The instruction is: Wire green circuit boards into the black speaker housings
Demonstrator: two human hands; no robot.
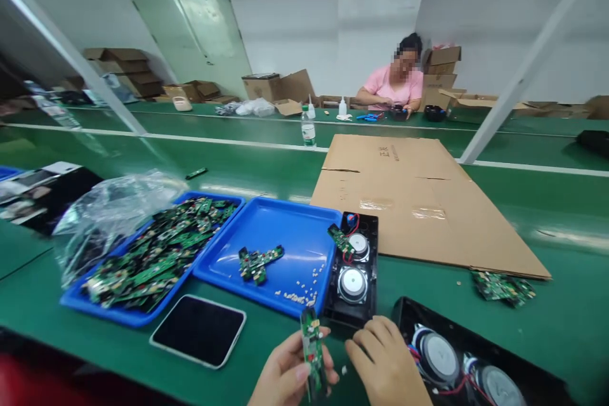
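**While my left hand (281,373) is pinching a circuit board (312,352), my right hand (387,358) is resting nearby**

I am holding the board over the bench (428,279), just before the blue tray (295,228). The right is lying half-curled; I cannot tell whether it is gripping anything. This step is seemingly board handling, calling next for a steady left pinch.

The circuit board (313,355) is green, speaker housing (349,313) black, tray (278,219) blue.

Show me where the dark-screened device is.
In the head view, the dark-screened device lies on the green table, left of the left hand, beside the board-filled blue tray.
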